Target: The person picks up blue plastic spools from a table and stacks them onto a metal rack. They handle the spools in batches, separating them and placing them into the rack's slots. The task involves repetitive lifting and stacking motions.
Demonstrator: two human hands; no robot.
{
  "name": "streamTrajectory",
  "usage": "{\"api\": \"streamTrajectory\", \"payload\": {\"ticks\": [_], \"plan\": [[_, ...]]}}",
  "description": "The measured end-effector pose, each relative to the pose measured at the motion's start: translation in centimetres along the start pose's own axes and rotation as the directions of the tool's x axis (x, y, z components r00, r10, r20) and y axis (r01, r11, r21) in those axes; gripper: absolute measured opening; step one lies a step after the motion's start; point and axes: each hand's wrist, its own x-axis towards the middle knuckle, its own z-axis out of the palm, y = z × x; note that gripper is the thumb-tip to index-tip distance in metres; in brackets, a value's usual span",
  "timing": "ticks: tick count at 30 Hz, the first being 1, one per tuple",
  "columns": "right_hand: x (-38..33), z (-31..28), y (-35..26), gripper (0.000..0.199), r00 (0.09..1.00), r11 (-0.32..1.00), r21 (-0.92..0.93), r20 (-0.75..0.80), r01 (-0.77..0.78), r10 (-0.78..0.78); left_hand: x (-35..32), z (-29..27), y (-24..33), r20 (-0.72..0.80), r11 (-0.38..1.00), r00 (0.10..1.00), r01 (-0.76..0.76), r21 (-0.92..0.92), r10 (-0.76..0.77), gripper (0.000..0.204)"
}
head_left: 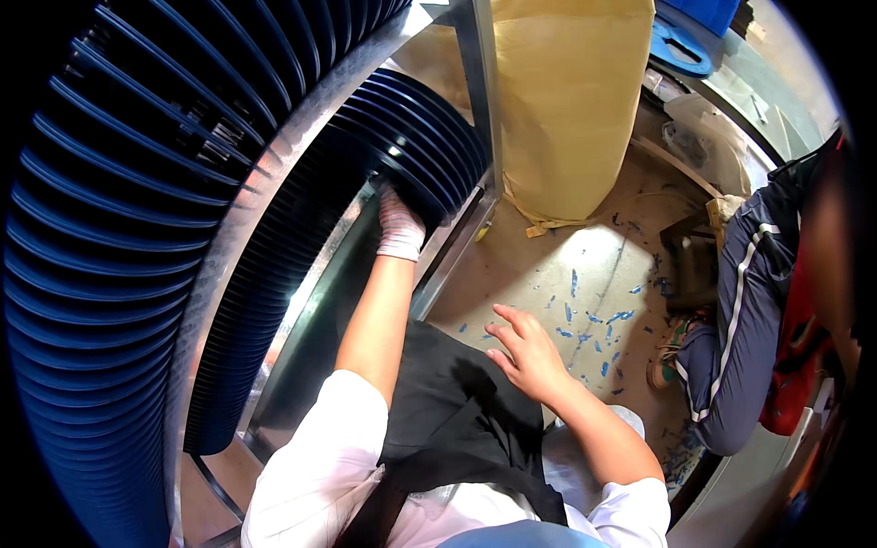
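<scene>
A long row of thin, dark blue plates (411,119) stands in the lower part of a metal frame, their shiny edges close together. My left hand (399,224), in a pale striped glove, reaches up to the end of this row. Its fingers run into the shadow under the plates, so their grip is hidden. My right hand (523,352) is bare and hovers above my dark apron (457,393), toward the floor side. Its fingers are apart and nothing is in them.
A larger row of blue plates (100,301) fills the left side, behind a metal rail (196,310). A yellow covered block (571,100) stands beyond. Blue scraps (621,316) litter the floor (548,265). At right sits another person in dark striped trousers (744,310).
</scene>
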Motion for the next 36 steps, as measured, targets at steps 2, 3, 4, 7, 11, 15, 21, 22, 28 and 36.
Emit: {"api": "streamTrajectory", "payload": {"ticks": [2,3,4,7,11,15,21,22,28,36], "plan": [[-0.4,0.1,0.4,0.032,1.000,1.000,-0.017,0.006,-0.026,0.026,-0.2,0.6,-1.0,0.036,0.995,0.999,-0.039,0.093,0.036,0.069],[-0.3,0.1,0.4,0.031,0.999,0.999,-0.019,0.019,-0.031,0.031,-0.1,0.1,-0.7,0.061,0.980,0.996,-0.077,0.183,0.067,0.073],[-0.1,0.2,0.6,0.031,0.999,0.999,-0.023,0.024,-0.038,0.039,0.5,-0.5,-0.4,0.095,0.955,0.991,-0.115,0.272,0.092,0.077],[0.6,1.0,0.9,0.031,0.999,1.000,-0.021,0.033,-0.004,0.005,1.8,-3.9,1.6,0.146,0.912,0.956,-0.286,0.293,0.253,0.079],[0.7,0.6,2.6,0.030,0.997,0.996,-0.054,0.009,-0.078,0.078,-1.4,1.3,0.1,-0.326,0.899,0.867,-0.257,0.355,0.376,0.084],[0.1,-0.6,3.0,0.028,0.994,0.994,-0.038,-0.060,-0.099,0.097,-5.9,6.8,-4.2,0.361,-0.170,0.318,-0.497,0.851,0.877,0.051],[-1.3,-2.1,4.5,0.029,0.986,0.989,-0.142,-0.155,0.039,-0.061,-11.8,11.4,-12.7,0.939,-0.650,0.136,-0.690,0.319,0.316,0.066],[-1.9,-3.0,4.5,0.028,0.978,0.980,-0.187,-0.184,0.064,-0.099,-11.5,11.1,-14.0,0.950,-0.564,0.157,-0.774,0.287,0.268,0.063],[-7.8,-5.0,-0.2,0.028,0.855,0.855,-0.423,-0.516,-0.300,0.045,-7.6,5.6,-18.7,0.974,-0.343,0.208,-0.911,0.228,0.093,0.060],[-21.8,-15.5,-16.8,0.032,0.432,0.164,-0.441,-0.618,-0.882,0.657,-7.3,6.2,-20.5,0.972,-0.319,0.230,-0.925,0.205,-0.042,0.057]]}}
